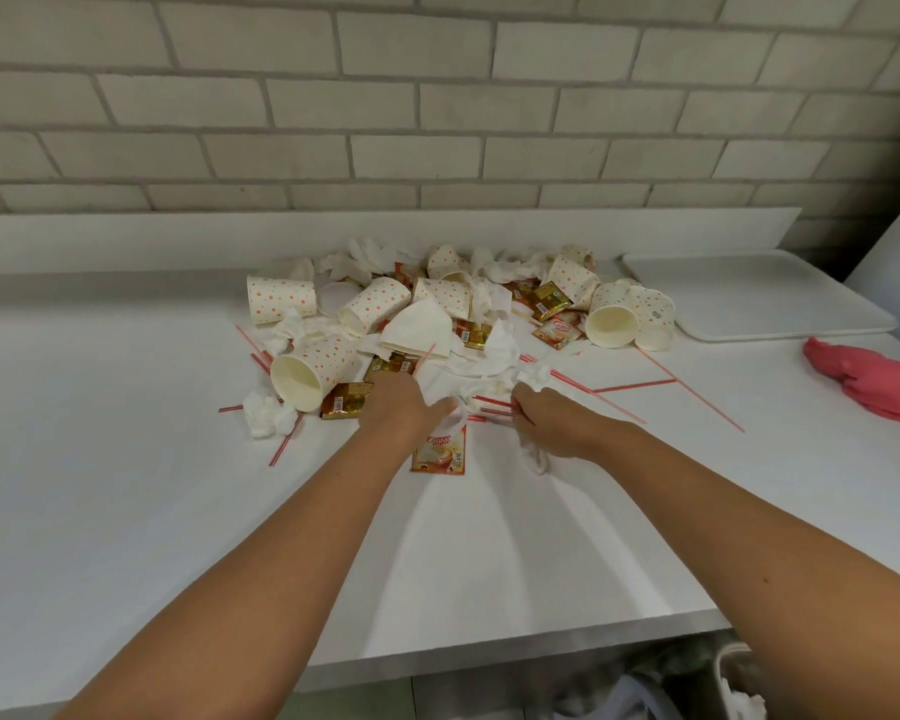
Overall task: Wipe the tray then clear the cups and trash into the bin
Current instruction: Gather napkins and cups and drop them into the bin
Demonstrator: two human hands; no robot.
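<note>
Left grip (404,402): fingers curled, pinching a white tissue (457,407); a sachet (439,449) lies just below it, long axis towards the person
Right grip (554,420): clamped on a crumpled napkin (537,457); red straws (494,402) lie at its fingertips, long axis left-right
Trash heap (489,350): on the counter (126,485), just beyond both grips
Nearest cup (313,374): on its side, left of the left grip; mouth points near-left; long axis near-left to far-right
Tray (780,298): far right, flat, apart from the heap; pink cloth (874,381) near it
Bin (721,672): partly seen below the counter edge, near right; right grip is nearer
Next move (judged): gathered trash must travel back and right, over the counter edge, into the bin
</note>
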